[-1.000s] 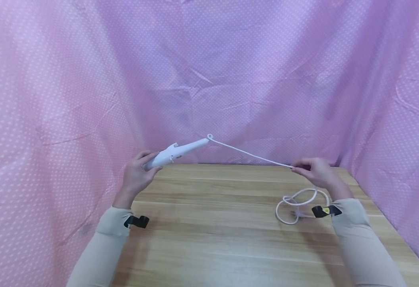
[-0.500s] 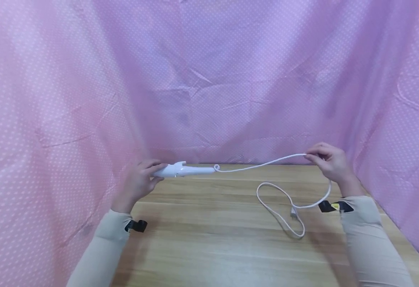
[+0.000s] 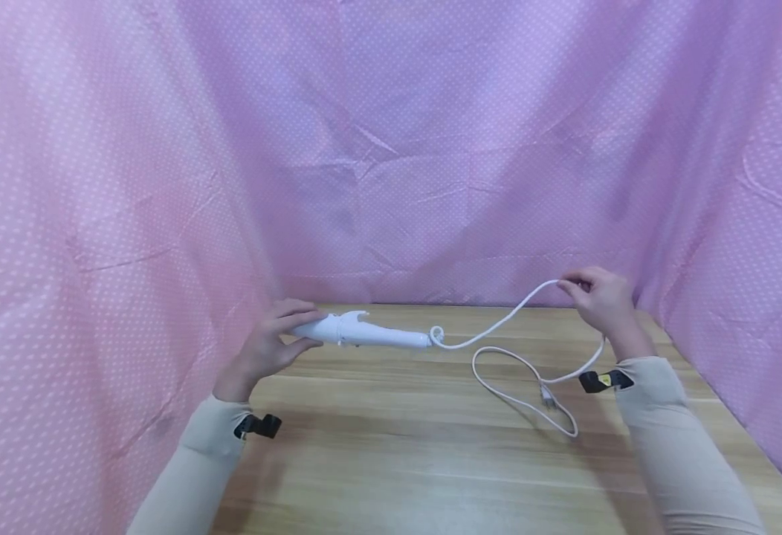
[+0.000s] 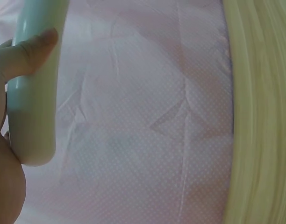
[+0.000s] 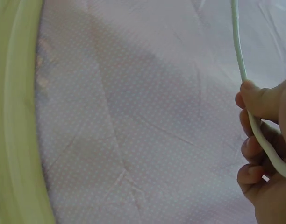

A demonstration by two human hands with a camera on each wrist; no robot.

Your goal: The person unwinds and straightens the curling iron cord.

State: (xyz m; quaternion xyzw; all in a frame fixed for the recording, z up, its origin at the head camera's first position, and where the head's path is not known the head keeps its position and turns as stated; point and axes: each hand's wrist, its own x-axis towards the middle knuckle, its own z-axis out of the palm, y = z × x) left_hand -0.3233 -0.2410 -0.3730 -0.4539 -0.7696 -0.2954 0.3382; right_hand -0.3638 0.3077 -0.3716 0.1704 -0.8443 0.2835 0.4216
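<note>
My left hand (image 3: pixel 272 343) grips the thick rounded end of a white curling iron (image 3: pixel 384 336). In the left wrist view the thumb lies across the smooth barrel (image 4: pixel 33 112). A small lever (image 3: pixel 356 316) stands up mid-length, and the narrow end points right, low over the table. From that end a white power cord (image 3: pixel 491 332) leaves in a small curl and rises to my right hand (image 3: pixel 601 301). Thumb and fingers there pinch the cord, also seen in the right wrist view as a white cord (image 5: pixel 237 42). Its tail loops down to a plug (image 3: pixel 547 399).
The wooden table (image 3: pixel 391 446) reaches to a pink dotted curtain (image 3: pixel 458 148), which hangs at the back and along both sides. The loose loop of cord lies on the table's right half.
The curling iron has swung from tilted up to nearly level, lower and further right. The cord has gone from taut to slack, and its tail has spread into a wider loop.
</note>
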